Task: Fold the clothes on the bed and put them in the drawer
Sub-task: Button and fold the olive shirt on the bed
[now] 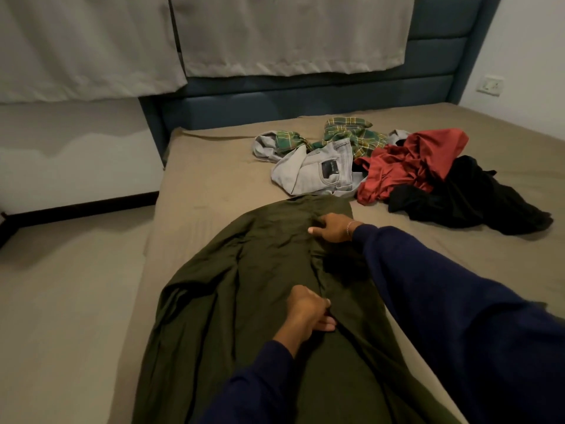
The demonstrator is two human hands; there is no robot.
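While the olive-green garment (260,301) lies spread lengthwise along the bed (214,166), both my hands are on its central fold. My left hand (308,310) has its grip curled tight, pinching a ridge of the cloth near the middle. My right hand (331,229) reaches further up, its grip closed round a bunch of the same fabric near the garment's top end, thumb pointing left.

The garment's left edge runs close to the left side of the mattress, where the bed drops to the floor (61,301). To the right of the garment the tan sheet is bare out to the frame's edge, partly hidden by my right sleeve (458,316). Between the garment's top edge and the pile there is almost no gap: the grey jeans (312,172) lie just beyond it.

In the pile I count four pieces: the grey jeans, one green plaid shirt (351,136), one red garment (406,163) and one black garment (467,197), overlapping one another. Behind them bare sheet runs to the blue headboard (305,108). Two curtain panels (275,32) hang above. One wall socket (490,85) sits at the right.
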